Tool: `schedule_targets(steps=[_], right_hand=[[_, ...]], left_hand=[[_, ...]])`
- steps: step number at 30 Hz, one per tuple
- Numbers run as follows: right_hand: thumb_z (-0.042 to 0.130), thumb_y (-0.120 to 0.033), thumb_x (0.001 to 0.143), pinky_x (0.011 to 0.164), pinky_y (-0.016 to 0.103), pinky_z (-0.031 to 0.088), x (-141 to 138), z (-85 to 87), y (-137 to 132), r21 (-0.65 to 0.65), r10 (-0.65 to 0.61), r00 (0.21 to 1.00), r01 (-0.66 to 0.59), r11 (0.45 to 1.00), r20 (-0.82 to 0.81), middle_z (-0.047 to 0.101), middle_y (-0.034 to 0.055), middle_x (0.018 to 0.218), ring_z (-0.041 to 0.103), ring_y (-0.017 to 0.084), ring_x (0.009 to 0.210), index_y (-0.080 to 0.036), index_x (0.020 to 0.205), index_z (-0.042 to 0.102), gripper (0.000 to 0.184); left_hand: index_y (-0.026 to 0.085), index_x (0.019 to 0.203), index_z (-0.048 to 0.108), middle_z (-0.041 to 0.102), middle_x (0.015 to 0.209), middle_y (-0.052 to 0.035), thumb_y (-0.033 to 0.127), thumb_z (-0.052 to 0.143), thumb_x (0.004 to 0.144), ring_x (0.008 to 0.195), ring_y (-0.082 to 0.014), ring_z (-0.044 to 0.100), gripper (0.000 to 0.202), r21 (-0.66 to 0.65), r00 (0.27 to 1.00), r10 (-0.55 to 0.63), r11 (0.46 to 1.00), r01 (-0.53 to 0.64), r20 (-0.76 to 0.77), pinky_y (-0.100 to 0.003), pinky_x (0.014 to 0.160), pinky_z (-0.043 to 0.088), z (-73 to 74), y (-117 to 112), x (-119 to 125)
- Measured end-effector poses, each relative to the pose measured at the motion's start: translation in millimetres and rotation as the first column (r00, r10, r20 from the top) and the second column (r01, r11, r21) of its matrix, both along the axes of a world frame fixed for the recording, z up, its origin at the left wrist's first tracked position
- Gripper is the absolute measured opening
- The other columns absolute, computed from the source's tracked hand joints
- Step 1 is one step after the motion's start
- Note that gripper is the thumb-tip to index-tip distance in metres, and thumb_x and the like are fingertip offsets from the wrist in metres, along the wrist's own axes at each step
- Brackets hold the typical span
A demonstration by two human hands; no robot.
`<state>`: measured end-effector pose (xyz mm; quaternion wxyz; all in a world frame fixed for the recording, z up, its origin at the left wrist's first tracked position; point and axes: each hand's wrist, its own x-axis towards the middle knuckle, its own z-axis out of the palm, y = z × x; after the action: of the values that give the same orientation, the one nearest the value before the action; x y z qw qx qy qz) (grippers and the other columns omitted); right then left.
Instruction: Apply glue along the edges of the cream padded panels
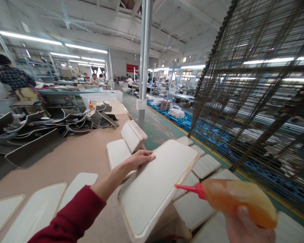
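Note:
A white padded panel (158,189) with rounded corners is held up at a tilt in front of me. My left hand (141,159) grips its far left edge, thumb on the white face. In my right hand (245,222) lies a squeeze bottle (239,199) of amber liquid, tipped sideways, fingers wrapped beneath it. Its red nozzle (187,187) points left, and the tip is at the panel's right edge, where a yellowish line shows. Behind my left hand, a few similar panels (118,152) lean and lie at the table's edge.
More white panels (42,212) lie on the brown tabletop (96,145) at left, and several (192,207) sit below right. Dark curved pieces (38,138) are heaped at far left, near another glue-type bottle (90,105). A wire rack (255,84) stands right, a post (143,67) ahead. People work farther back.

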<state>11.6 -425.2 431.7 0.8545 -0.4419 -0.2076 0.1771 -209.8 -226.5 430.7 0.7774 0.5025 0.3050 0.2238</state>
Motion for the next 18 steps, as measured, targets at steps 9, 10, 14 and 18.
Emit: schedule_targets(steps=[9, 10, 14, 18], right_hand=[[0.084, -0.036, 0.054, 0.064, 0.028, 0.049, 9, -24.2, -6, -0.123, -0.055, 0.984, 0.076, 0.990, 0.167, 0.057, 0.0011, 0.074, 0.051, 0.017, 0.067, -0.021, 0.078, 0.061, 0.037], [0.082, -0.036, 0.056, 0.064, 0.031, 0.049, 11, -30.5, -7, -0.137, -0.065, 0.983, 0.088, 0.987, 0.169, 0.058, 0.0017, 0.073, 0.053, 0.019, 0.068, -0.021, 0.079, 0.061, 0.035], [0.079, -0.038, 0.061, 0.068, 0.036, 0.051, 14, -49.3, -8, -0.173, -0.076, 0.983, 0.105, 0.979, 0.166, 0.061, 0.0030, 0.081, 0.056, 0.024, 0.079, -0.021, 0.086, 0.061, 0.035], [0.079, -0.037, 0.062, 0.070, 0.038, 0.051, 19, -59.0, -12, -0.238, -0.032, 0.991, 0.062, 0.969, 0.127, 0.062, 0.0029, 0.088, 0.057, 0.025, 0.083, -0.022, 0.090, 0.061, 0.036]], left_hand=[[0.013, 0.100, 0.067, 0.071, 0.076, -0.0054, 0.039, 0.080, 0.054, 0.063, -0.0148, 0.064, 0.055, 0.002, 0.999, 0.019, 1.000, -0.019, -0.041, -0.024, 0.061, 0.048, -3.5, 8, 6], [0.013, 0.100, 0.067, 0.071, 0.076, -0.0052, 0.039, 0.081, 0.053, 0.063, -0.0148, 0.064, 0.055, -0.003, 0.999, 0.025, 1.000, -0.025, -0.043, -0.024, 0.062, 0.049, -3.9, 9, 7], [0.014, 0.100, 0.067, 0.071, 0.076, -0.0046, 0.038, 0.081, 0.052, 0.065, -0.0152, 0.064, 0.056, -0.011, 0.999, 0.030, 0.999, -0.030, -0.043, -0.025, 0.063, 0.049, -7.0, 15, 11], [0.014, 0.100, 0.067, 0.072, 0.078, -0.0053, 0.037, 0.081, 0.052, 0.066, -0.0158, 0.064, 0.055, -0.018, 0.999, 0.032, 0.999, -0.033, -0.043, -0.026, 0.065, 0.049, -11.7, 21, 16]])
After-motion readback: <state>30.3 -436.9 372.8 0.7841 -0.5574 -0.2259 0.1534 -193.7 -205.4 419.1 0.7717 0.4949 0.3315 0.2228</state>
